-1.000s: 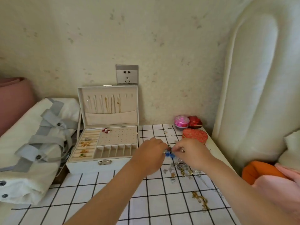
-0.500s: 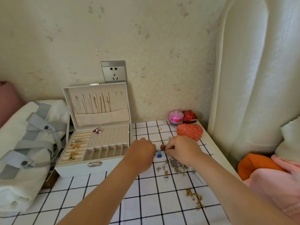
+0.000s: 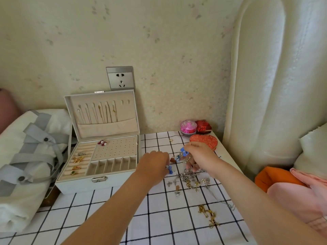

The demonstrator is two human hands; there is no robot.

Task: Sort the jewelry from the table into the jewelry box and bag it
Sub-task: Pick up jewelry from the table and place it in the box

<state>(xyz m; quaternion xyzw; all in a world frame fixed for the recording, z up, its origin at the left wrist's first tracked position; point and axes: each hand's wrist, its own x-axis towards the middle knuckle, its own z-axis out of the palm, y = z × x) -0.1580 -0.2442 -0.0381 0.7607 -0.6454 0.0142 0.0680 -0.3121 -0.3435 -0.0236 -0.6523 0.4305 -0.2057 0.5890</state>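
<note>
Your left hand (image 3: 153, 166) pinches a blue bow (image 3: 170, 170); your right hand (image 3: 201, 156) pinches a second bow (image 3: 184, 151), mid-bench (image 3: 106, 218), beside the box (image 3: 79, 183).

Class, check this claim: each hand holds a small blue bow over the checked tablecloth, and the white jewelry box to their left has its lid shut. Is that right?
Wrong only on the lid: the head view shows the jewelry box with its lid raised. As stated, the left hand holds one blue bow, the right hand the other blue bow, over the checked tablecloth.
</note>
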